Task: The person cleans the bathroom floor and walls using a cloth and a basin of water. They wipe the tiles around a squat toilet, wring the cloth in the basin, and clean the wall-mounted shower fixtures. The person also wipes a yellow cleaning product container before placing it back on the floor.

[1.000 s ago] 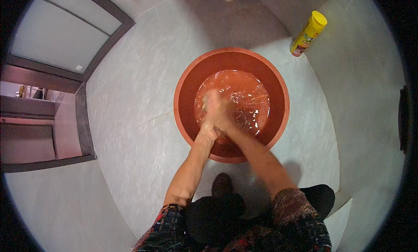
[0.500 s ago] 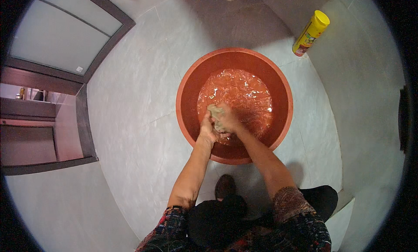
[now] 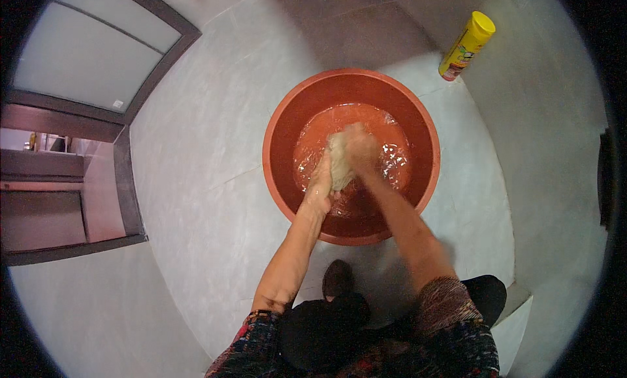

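Observation:
A wet, pale beige cloth (image 3: 339, 159) is bunched between my two hands, above the water in a round reddish-orange plastic basin (image 3: 277, 201). My left hand (image 3: 320, 182) supports the cloth from its left side and underneath, fingers curled about its lower end. Against the right side of the cloth presses my right hand (image 3: 363, 148), closed on it and blurred by motion. Rippled water (image 3: 313, 126) with bright glints fills the bottom of the basin.
A yellow cylindrical container (image 3: 466, 46) stands on the grey tiled floor (image 3: 196, 156) by the right wall. My dark shoe (image 3: 337, 279) is just below the basin. Dark-framed panels (image 3: 98, 48) line the left side.
Both hands have moved forward and slightly right with the cloth, farther over the water. The cloth now looks more stretched along my left palm. Ripples have shifted.

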Demonstrator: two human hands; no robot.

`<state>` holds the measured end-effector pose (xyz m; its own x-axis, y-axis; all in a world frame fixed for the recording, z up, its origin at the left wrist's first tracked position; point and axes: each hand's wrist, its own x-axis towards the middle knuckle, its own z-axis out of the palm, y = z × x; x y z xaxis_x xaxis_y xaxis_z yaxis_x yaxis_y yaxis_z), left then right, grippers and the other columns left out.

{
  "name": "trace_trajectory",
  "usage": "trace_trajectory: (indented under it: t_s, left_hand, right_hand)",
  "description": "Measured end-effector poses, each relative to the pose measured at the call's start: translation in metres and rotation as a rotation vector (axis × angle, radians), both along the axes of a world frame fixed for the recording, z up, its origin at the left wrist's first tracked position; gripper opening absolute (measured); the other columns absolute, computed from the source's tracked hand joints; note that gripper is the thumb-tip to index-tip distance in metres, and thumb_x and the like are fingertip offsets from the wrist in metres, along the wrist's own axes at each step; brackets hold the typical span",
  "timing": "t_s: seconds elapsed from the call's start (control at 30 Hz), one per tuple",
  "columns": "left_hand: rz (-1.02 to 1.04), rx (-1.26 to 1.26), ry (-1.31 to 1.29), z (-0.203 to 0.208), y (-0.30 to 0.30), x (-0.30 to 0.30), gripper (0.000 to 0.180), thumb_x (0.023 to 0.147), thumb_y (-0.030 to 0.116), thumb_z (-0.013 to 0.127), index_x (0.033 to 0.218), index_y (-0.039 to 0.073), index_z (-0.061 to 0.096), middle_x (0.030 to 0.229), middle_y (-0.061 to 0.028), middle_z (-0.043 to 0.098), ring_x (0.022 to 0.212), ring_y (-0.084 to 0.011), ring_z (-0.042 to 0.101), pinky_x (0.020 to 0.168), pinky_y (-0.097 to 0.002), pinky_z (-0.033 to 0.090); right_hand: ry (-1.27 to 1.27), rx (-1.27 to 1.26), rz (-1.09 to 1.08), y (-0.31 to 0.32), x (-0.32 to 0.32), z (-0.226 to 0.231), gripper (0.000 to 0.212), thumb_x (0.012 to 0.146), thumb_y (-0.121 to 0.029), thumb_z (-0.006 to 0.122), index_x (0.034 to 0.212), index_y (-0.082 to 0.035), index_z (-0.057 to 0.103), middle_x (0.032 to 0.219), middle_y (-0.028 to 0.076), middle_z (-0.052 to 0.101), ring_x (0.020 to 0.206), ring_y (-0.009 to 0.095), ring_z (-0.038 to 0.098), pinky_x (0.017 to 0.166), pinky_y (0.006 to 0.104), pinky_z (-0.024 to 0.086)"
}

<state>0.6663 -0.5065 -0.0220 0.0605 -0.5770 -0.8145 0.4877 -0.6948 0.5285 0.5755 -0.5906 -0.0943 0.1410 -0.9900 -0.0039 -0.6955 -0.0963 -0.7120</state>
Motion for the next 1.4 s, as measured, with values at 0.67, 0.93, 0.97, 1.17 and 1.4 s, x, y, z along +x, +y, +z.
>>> trace_trajectory:
  t_s: [0.67,0.93,0.97,1.17,1.4]
  left_hand:
    - [-0.013,-0.694,-0.618,-0.070,0.001,0.038,0.028,0.089,0.032,0.047,0.093,0.006,0.056,0.077,-0.0073,0.058,0.070,-0.0213,0.057,0.066,-0.0368,0.049]
    - [0.210,-0.014,0.056,0.009,0.003,-0.002,0.052,0.084,0.063,0.042,0.107,0.019,0.057,0.097,-0.0026,0.058,0.081,-0.0163,0.051,0.061,-0.0333,0.040]
    - [0.232,0.029,-0.006,0.012,0.005,0.007,0.053,0.083,0.066,0.041,0.108,0.022,0.058,0.096,-0.0026,0.057,0.082,-0.0167,0.049,0.062,-0.0333,0.039]
    - [0.259,-0.003,0.102,-0.017,0.023,0.021,0.083,0.079,0.073,0.039,0.142,0.023,0.016,0.133,-0.0071,0.036,0.112,-0.0315,0.044,0.092,-0.0722,0.017]
    - [0.421,-0.246,0.270,-0.052,0.033,0.045,0.059,0.087,0.062,0.037,0.114,0.012,0.052,0.103,-0.0066,0.059,0.091,-0.0234,0.057,0.088,-0.0466,0.045]
  right_hand:
    - [-0.351,-0.303,0.355,0.086,0.047,0.096,0.020,0.078,-0.015,0.061,0.093,-0.005,0.051,0.078,0.016,0.059,0.073,0.033,0.060,0.064,0.0430,0.048]
    - [0.232,-0.018,0.031,-0.014,-0.027,-0.016,0.023,0.085,-0.028,0.053,0.089,-0.006,0.051,0.069,0.019,0.059,0.067,0.037,0.060,0.060,0.0467,0.049]
    - [0.228,0.144,-0.023,-0.015,-0.036,-0.014,0.024,0.085,-0.029,0.054,0.089,-0.006,0.051,0.075,0.021,0.059,0.072,0.037,0.061,0.062,0.0470,0.049]
    - [0.436,-0.083,0.080,0.010,-0.039,-0.012,0.030,0.085,-0.028,0.053,0.100,-0.003,0.053,0.101,0.023,0.054,0.089,0.037,0.057,0.074,0.0452,0.049]
    - [-0.730,0.247,0.507,0.084,0.047,0.046,0.014,0.081,-0.012,0.056,0.090,-0.001,0.054,0.082,0.015,0.058,0.077,0.031,0.057,0.070,0.0376,0.047]
